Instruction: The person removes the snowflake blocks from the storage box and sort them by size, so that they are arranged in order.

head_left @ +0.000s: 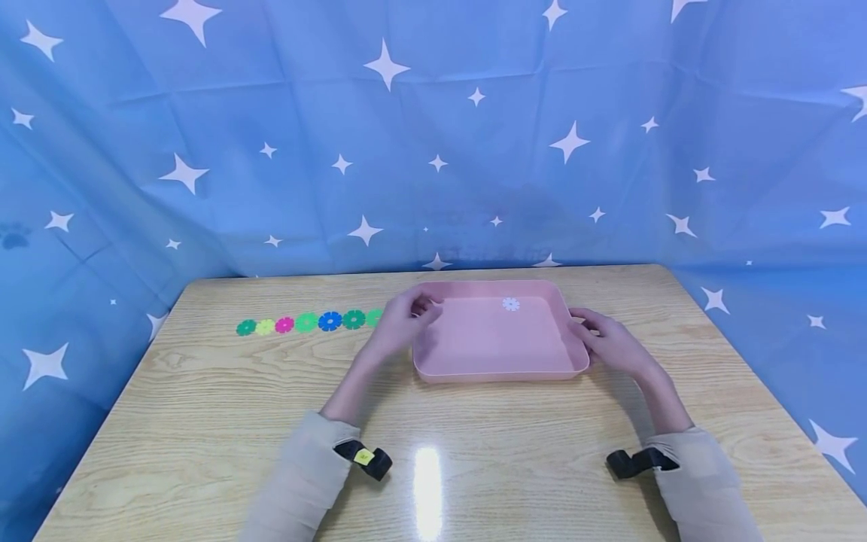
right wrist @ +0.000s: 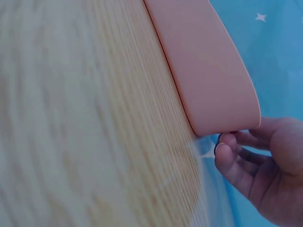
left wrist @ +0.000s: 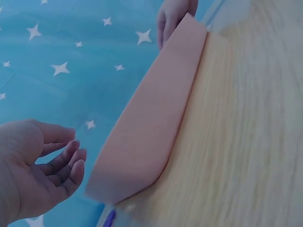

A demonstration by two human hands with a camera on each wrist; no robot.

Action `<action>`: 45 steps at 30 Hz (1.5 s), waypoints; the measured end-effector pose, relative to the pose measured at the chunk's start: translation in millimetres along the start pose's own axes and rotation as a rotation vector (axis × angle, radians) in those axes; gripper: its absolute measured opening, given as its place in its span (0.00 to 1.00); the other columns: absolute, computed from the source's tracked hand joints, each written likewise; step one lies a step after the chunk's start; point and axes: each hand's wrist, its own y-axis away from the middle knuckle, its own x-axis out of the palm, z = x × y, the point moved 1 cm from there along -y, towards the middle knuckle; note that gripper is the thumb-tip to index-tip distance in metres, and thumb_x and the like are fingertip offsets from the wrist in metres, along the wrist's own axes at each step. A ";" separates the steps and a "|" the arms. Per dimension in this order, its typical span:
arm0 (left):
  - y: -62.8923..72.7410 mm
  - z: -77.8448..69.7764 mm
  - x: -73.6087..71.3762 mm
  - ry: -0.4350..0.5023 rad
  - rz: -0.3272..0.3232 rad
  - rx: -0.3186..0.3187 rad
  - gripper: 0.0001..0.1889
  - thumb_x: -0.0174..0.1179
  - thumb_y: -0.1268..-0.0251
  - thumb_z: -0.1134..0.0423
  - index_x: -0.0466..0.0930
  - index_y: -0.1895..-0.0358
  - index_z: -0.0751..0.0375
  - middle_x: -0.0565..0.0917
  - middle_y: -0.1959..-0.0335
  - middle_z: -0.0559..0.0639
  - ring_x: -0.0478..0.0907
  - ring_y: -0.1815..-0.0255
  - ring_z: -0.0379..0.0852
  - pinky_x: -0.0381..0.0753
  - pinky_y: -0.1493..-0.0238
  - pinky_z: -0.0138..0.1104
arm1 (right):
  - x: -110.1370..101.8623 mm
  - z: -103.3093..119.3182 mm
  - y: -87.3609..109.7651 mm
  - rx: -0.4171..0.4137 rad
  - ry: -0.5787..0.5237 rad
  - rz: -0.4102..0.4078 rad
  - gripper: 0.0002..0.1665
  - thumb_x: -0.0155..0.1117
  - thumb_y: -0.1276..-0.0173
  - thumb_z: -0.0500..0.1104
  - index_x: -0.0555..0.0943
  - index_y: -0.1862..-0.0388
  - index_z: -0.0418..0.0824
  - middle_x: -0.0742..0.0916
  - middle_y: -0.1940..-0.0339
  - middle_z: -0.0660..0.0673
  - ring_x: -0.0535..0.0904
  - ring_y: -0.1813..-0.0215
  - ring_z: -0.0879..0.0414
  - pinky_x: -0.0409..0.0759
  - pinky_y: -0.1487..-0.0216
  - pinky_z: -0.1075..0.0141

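A shallow pink tray (head_left: 501, 376) rests on the wooden table, with one small white snowflake-shaped disc (head_left: 511, 304) inside near its far wall. My left hand (head_left: 401, 324) hovers over the tray's left rim. In the left wrist view the left hand (left wrist: 42, 168) has loosely bent fingers and stands apart from the tray wall (left wrist: 147, 113), with nothing visible between them. At the opposite side, my right hand (head_left: 609, 342) pinches the right rim. Close up, the right hand (right wrist: 270, 165) has curled fingers against the tray's corner (right wrist: 222, 109); part of the grip is hidden.
Left of the tray runs a row of several snowflake discs, among them a pink disc (head_left: 284, 324) and a blue disc (head_left: 330, 321). The left hand covers the row's right end. A blue star-patterned curtain (head_left: 433, 150) hangs behind the table (head_left: 203, 421).
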 end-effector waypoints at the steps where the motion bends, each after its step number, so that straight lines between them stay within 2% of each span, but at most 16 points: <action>1: -1.8 -0.2 5.0 -0.004 0.006 0.004 0.10 0.61 0.28 0.68 0.80 0.48 0.67 0.81 0.61 0.54 0.78 0.60 0.48 0.79 0.57 0.34 | -0.1 0.0 0.0 -0.001 0.003 -0.002 0.32 0.46 0.16 0.49 0.63 0.25 0.28 0.82 0.47 0.30 0.79 0.56 0.47 0.81 0.63 0.63; 10: -18.7 0.6 46.6 -0.008 0.087 0.026 0.07 0.61 0.30 0.70 0.81 0.52 0.66 0.83 0.60 0.55 0.79 0.58 0.47 0.79 0.51 0.34 | -1.4 -0.8 0.4 -0.005 0.032 -0.012 0.31 0.47 0.16 0.48 0.64 0.26 0.27 0.83 0.55 0.35 0.78 0.61 0.49 0.78 0.64 0.64; 18: -33.4 -0.1 74.3 -0.013 0.120 -0.039 0.09 0.61 0.29 0.69 0.80 0.49 0.63 0.83 0.56 0.52 0.79 0.53 0.45 0.78 0.48 0.33 | -2.1 -1.2 0.7 -0.009 0.028 -0.010 0.31 0.46 0.16 0.48 0.63 0.25 0.27 0.83 0.55 0.36 0.77 0.60 0.50 0.77 0.64 0.64; 23: -44.4 1.3 88.9 -0.023 0.150 -0.066 0.13 0.60 0.29 0.69 0.80 0.45 0.67 0.84 0.54 0.54 0.80 0.50 0.47 0.78 0.46 0.33 | -2.6 -1.6 0.6 -0.009 0.019 -0.001 0.31 0.46 0.16 0.47 0.62 0.25 0.27 0.82 0.59 0.38 0.77 0.63 0.51 0.77 0.66 0.64; 26: -50.5 0.7 95.8 -0.024 0.162 -0.082 0.14 0.60 0.29 0.70 0.80 0.43 0.69 0.84 0.52 0.55 0.79 0.48 0.48 0.78 0.45 0.33 | -2.8 -1.5 0.4 -0.003 0.014 0.001 0.32 0.46 0.16 0.47 0.62 0.25 0.27 0.82 0.61 0.38 0.77 0.64 0.52 0.77 0.66 0.64; 30: -58.3 -1.0 103.2 -0.035 0.163 -0.069 0.14 0.59 0.29 0.71 0.79 0.43 0.69 0.83 0.50 0.57 0.79 0.46 0.50 0.78 0.43 0.34 | -2.7 -1.8 -0.1 0.001 0.015 0.001 0.32 0.46 0.16 0.48 0.62 0.25 0.27 0.81 0.64 0.40 0.77 0.66 0.53 0.77 0.67 0.64; 35: -68.1 -2.4 111.5 -0.061 0.159 -0.048 0.14 0.58 0.30 0.72 0.79 0.44 0.71 0.82 0.52 0.58 0.79 0.51 0.48 0.78 0.48 0.33 | -1.9 -3.6 -1.3 -0.002 -0.018 0.016 0.31 0.46 0.16 0.46 0.61 0.24 0.28 0.76 0.74 0.44 0.74 0.72 0.55 0.75 0.71 0.62; 39: -75.1 -1.9 117.0 -0.094 0.151 -0.070 0.15 0.58 0.29 0.71 0.79 0.42 0.70 0.82 0.50 0.57 0.77 0.55 0.44 0.78 0.50 0.33 | -2.0 -2.9 -0.7 -0.006 -0.026 0.011 0.30 0.46 0.16 0.45 0.62 0.25 0.28 0.77 0.73 0.44 0.74 0.74 0.55 0.75 0.71 0.62; 41: -77.9 -1.3 119.7 -0.129 0.145 -0.085 0.16 0.58 0.29 0.70 0.78 0.40 0.68 0.82 0.46 0.56 0.76 0.53 0.45 0.78 0.48 0.33 | -2.0 -2.2 -0.6 -0.002 -0.030 0.011 0.30 0.47 0.16 0.45 0.63 0.25 0.29 0.77 0.73 0.44 0.73 0.74 0.55 0.75 0.71 0.62; 45: -79.8 -0.3 123.9 -0.215 0.127 -0.139 0.20 0.58 0.27 0.66 0.77 0.34 0.62 0.79 0.37 0.53 0.76 0.39 0.45 0.74 0.37 0.35 | -0.8 -2.0 -1.8 0.003 -0.039 0.017 0.30 0.47 0.16 0.46 0.62 0.25 0.29 0.75 0.76 0.44 0.73 0.76 0.54 0.74 0.72 0.62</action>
